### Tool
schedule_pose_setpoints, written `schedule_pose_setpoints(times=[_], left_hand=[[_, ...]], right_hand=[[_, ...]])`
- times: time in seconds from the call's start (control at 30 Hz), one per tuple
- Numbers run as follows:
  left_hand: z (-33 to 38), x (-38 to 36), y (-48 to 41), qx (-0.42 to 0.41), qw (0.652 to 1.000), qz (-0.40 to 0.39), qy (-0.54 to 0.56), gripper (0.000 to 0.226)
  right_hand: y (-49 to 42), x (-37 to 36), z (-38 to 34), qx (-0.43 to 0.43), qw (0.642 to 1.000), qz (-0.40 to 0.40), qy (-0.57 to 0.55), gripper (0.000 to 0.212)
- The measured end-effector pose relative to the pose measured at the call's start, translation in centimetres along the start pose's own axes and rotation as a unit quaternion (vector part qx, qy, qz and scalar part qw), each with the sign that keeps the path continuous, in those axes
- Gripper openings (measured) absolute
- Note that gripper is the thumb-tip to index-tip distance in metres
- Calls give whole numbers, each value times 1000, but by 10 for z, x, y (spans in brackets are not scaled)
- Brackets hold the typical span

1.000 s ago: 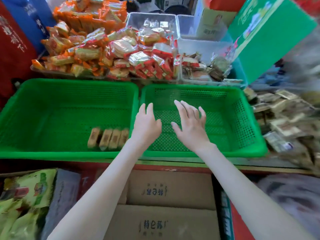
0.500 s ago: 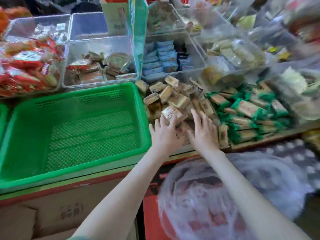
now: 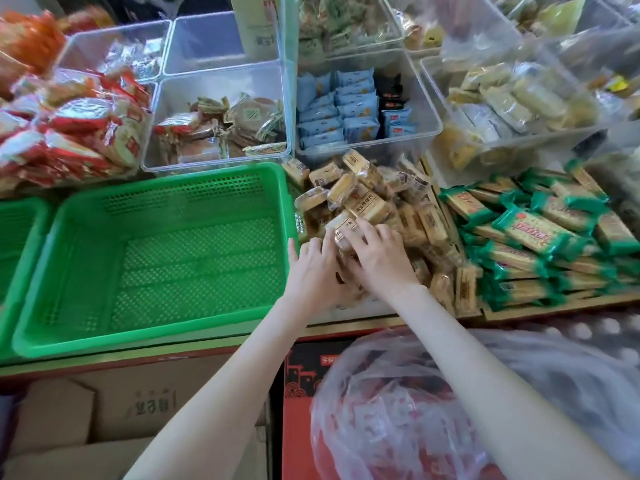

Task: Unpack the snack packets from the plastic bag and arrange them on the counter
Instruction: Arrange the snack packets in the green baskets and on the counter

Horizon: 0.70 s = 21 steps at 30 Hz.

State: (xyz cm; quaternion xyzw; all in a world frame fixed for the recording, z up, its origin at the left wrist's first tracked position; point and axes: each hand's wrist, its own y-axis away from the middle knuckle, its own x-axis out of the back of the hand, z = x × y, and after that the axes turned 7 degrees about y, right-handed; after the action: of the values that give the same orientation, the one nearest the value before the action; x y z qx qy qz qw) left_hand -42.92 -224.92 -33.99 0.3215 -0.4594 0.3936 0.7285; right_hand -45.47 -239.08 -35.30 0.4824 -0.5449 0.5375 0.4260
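Both hands lie on the tan snack packets heaped at centre: the left hand has its fingers straight and together, the right hand has them spread. The plastic bag, lower right, holds red packets. The clear bin, upper centre, holds blue packets. A green basket sits left of the pile.

Tan, clear-wrapped snack packets lie heaped (jumbled, overlapping) just beyond the bulging translucent plastic bag.
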Motion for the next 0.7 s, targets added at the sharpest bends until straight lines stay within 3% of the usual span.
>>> schedule_pose_setpoints(times=[0.3,0.5,0.6,0.7], left_hand=[[-23,31,17,-88,983,141,80,102],[-53,52,38,-120,950,196,210,92],[-75,66,54,-116,928,206,289,93],[-112,84,73,-114,916,239,301,86]], right_hand=[[17,10,-4,11,988,122,-97,54],[11,33,-46,-27,951,202,-234,49],[1,41,-84,-13,922,186,-339,52],[-10,46,-129,1,896,111,-430,62]])
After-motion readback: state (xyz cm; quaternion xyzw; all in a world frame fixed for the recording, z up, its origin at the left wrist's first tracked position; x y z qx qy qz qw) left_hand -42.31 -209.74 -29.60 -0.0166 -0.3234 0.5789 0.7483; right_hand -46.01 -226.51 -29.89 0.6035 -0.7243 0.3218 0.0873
